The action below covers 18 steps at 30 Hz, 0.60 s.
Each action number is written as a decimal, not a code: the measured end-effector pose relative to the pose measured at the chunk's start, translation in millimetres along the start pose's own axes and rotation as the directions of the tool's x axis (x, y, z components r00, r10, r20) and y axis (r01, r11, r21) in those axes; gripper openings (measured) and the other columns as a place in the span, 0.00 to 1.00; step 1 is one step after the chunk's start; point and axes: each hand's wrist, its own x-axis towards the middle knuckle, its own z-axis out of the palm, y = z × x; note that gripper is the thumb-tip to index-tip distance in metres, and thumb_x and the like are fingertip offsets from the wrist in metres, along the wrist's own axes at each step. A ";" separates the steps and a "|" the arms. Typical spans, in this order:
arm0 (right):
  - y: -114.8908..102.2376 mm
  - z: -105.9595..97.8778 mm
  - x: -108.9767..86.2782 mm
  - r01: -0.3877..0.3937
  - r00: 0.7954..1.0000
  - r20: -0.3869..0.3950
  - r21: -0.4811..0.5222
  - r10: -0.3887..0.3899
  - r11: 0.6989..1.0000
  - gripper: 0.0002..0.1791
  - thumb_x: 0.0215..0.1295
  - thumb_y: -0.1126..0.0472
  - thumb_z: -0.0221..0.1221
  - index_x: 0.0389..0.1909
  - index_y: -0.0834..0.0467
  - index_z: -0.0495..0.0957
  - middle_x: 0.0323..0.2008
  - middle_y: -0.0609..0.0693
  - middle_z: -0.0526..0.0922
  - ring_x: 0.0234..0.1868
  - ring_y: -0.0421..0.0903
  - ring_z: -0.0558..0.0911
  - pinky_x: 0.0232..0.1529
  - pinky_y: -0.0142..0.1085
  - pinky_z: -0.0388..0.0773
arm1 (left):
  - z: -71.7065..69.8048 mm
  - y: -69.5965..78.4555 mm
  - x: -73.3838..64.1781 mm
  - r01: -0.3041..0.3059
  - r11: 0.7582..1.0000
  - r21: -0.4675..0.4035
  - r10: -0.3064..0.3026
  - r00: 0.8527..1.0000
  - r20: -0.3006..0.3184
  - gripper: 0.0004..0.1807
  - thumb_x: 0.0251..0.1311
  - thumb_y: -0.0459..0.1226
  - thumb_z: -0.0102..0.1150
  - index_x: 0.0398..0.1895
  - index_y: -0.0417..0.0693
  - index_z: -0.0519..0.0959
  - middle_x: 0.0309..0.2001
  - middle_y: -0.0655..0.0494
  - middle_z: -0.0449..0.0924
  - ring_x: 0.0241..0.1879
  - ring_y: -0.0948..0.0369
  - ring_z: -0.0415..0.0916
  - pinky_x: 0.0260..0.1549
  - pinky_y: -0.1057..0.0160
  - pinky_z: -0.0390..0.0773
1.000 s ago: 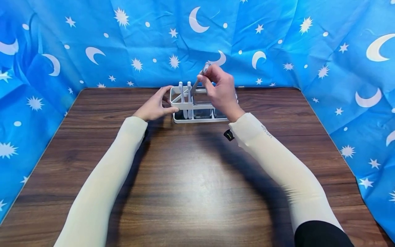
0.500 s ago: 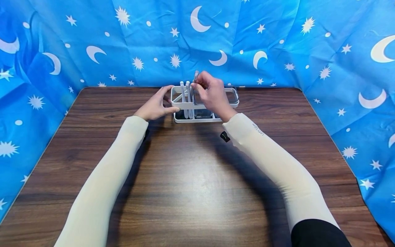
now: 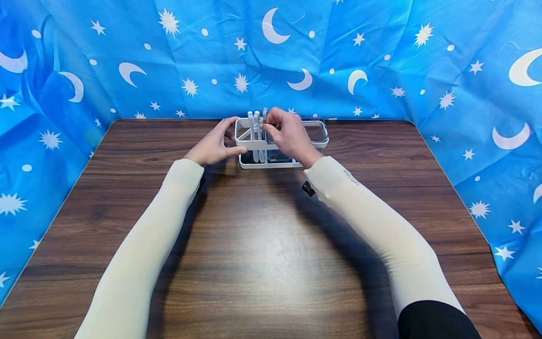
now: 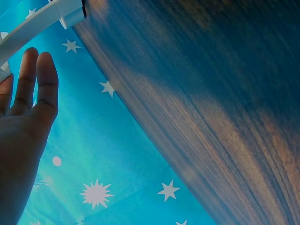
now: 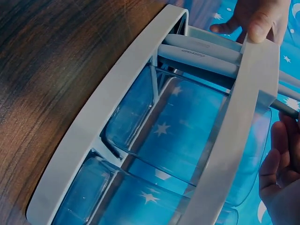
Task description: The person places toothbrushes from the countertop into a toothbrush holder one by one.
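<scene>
A white toothbrush holder (image 3: 252, 146) with two levels stands at the back of the table. My left hand (image 3: 213, 143) grips its left end; in the right wrist view that thumb lies on the upper frame. Two pale toothbrushes (image 5: 201, 55) stand side by side in the left compartment. My right hand (image 3: 291, 133) pinches a third toothbrush (image 5: 287, 109) with a dark grey handle, upright beside them, its lower part down inside the frame. Clear cups (image 5: 176, 126) sit in the compartments to the right, partly hidden by my right hand in the head view.
The wooden table (image 3: 271, 245) stretches toward me. A blue curtain (image 3: 203, 56) with moons and stars hangs right behind the holder and along both sides.
My right hand has moved left and down, lowering the dark-handled toothbrush from a tilt to upright beside the other two. The left hand has kept its place on the holder.
</scene>
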 end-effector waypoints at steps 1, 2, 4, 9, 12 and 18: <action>0.5 0.1 -0.1 -0.007 1.000 0.006 -0.001 0.007 1.000 0.05 0.65 0.57 0.59 0.34 0.54 0.75 0.30 0.44 0.78 0.31 0.40 0.74 0.32 0.31 0.73 | 0.1 0.1 0.3 -0.001 1.000 0.001 0.001 1.000 0.001 0.48 0.54 0.50 0.67 0.73 0.56 0.49 0.61 0.51 0.60 0.51 0.50 0.68 0.46 0.52 0.73; 1.0 -0.1 -0.2 -0.012 1.000 0.012 -0.002 0.012 1.000 0.05 0.65 0.57 0.59 0.34 0.54 0.75 0.30 0.44 0.78 0.31 0.40 0.74 0.33 0.31 0.73 | 0.2 0.4 0.5 -0.003 1.000 0.003 0.003 1.000 0.003 0.48 0.54 0.51 0.67 0.73 0.56 0.49 0.61 0.51 0.60 0.51 0.50 0.68 0.46 0.52 0.73; 1.7 -0.5 -0.4 -0.021 1.000 0.020 -0.003 0.021 1.000 0.05 0.65 0.57 0.59 0.34 0.54 0.76 0.31 0.43 0.78 0.32 0.39 0.75 0.34 0.31 0.74 | 0.2 1.6 0.5 -0.002 1.000 0.005 0.002 1.000 0.004 0.48 0.53 0.51 0.67 0.73 0.55 0.50 0.61 0.51 0.60 0.51 0.51 0.68 0.45 0.53 0.74; 2.6 -2.1 -1.7 -0.042 0.999 0.030 -0.003 0.042 0.999 0.05 0.65 0.56 0.59 0.35 0.53 0.76 0.31 0.43 0.78 0.32 0.40 0.75 0.33 0.31 0.75 | 0.9 3.3 1.2 0.005 1.000 0.008 -0.005 1.000 0.010 0.49 0.53 0.51 0.67 0.73 0.55 0.50 0.62 0.51 0.60 0.50 0.53 0.68 0.45 0.53 0.74; 3.5 -2.2 -2.8 -0.050 0.998 0.040 -0.002 0.050 0.999 0.06 0.65 0.56 0.60 0.37 0.53 0.77 0.32 0.43 0.79 0.31 0.40 0.75 0.34 0.31 0.75 | 0.9 2.9 0.9 0.006 1.000 0.007 -0.006 1.000 0.012 0.49 0.53 0.51 0.66 0.73 0.55 0.49 0.61 0.51 0.60 0.51 0.52 0.68 0.46 0.52 0.74; 3.6 -2.9 -5.0 -0.040 0.997 0.061 -0.016 0.041 0.999 0.07 0.64 0.56 0.61 0.40 0.53 0.79 0.36 0.43 0.81 0.34 0.37 0.77 0.40 0.28 0.76 | -0.1 1.6 -0.8 0.025 1.000 0.007 -0.025 1.000 0.008 0.49 0.53 0.52 0.66 0.73 0.58 0.49 0.61 0.52 0.60 0.50 0.53 0.67 0.46 0.52 0.73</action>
